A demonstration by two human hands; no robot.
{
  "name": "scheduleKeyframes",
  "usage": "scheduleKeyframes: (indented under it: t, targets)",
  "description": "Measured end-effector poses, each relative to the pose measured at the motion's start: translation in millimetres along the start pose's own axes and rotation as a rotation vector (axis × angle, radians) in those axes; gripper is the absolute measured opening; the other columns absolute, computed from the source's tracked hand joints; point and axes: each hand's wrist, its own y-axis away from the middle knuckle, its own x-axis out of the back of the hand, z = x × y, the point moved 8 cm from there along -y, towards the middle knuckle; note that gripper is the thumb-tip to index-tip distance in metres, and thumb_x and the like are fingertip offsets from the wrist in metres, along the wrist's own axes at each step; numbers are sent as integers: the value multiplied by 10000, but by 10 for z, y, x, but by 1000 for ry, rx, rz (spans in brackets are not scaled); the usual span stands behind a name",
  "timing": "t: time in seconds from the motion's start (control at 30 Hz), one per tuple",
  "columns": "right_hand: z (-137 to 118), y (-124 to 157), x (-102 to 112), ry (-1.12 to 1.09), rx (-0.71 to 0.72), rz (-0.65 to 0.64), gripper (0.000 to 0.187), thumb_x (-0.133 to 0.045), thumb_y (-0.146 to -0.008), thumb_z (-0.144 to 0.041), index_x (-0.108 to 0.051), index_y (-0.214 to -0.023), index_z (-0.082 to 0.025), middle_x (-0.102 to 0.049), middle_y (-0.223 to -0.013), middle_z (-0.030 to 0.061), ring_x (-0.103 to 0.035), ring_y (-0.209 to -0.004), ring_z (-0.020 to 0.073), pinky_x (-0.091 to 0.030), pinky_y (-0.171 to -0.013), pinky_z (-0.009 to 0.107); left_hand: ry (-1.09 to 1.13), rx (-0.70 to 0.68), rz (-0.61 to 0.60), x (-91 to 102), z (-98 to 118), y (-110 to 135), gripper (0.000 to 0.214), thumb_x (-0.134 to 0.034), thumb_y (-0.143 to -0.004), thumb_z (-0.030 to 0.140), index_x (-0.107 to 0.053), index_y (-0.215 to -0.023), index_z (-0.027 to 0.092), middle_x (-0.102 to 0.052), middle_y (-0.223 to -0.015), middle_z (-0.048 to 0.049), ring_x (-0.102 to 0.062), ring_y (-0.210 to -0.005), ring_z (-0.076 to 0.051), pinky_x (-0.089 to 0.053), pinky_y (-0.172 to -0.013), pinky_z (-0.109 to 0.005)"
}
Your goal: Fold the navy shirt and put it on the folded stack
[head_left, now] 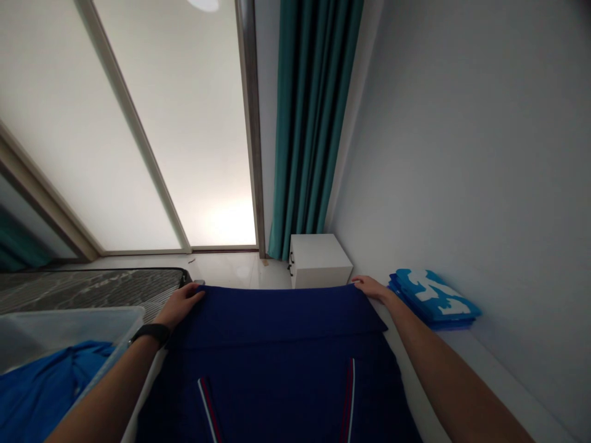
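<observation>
A navy blue garment lies spread in front of me, its far part folded over in a straight band. Two narrow red-and-white striped trims run along its near part. My left hand grips the far left corner of the fabric, fingers closed on the edge; a black band sits on that wrist. At the far right corner, my right hand pinches the same edge, which is stretched fairly straight between both hands. The garment's nearest part runs out of view.
A translucent plastic bin holding blue cloth stands at left. Folded blue-and-white fabric is stacked by the wall at right. Beyond are a white cabinet, a teal curtain and frosted sliding doors.
</observation>
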Motion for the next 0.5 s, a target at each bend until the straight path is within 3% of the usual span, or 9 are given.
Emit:
scheduleKeyframes:
  t: [0.13,0.37,0.5]
  targets:
    - [-24,58,-10,-110,-16,3,438,-475,-747,-128,-673,-1138,-134,-739,-919,73,-671,-801,177,-504,-712,252,27,7,-11,-21,-27,-15,406,-599,-607,544,-672,-845,224,-735,-820,-17,-687,-818,-254,-513,-734,-303]
    - [-49,80,-65,-181,-26,46,131,-552,-715,-195,-678,-717,-163,-671,-645,23,-618,-663,170,-469,-641,250,25,-3,-10,-26,-5,-6,452,-590,-606,590,-669,-852,219,-735,-849,-35,-686,-841,-274,-516,-741,-318]
    - [-87,109,-9,-215,-6,107,126,-540,-747,-259,-605,-672,-181,-635,-628,9,-585,-620,158,-448,-598,249,1,6,0,-4,4,17,455,-570,-636,619,-668,-851,230,-733,-855,-33,-681,-860,-282,-511,-763,-331]
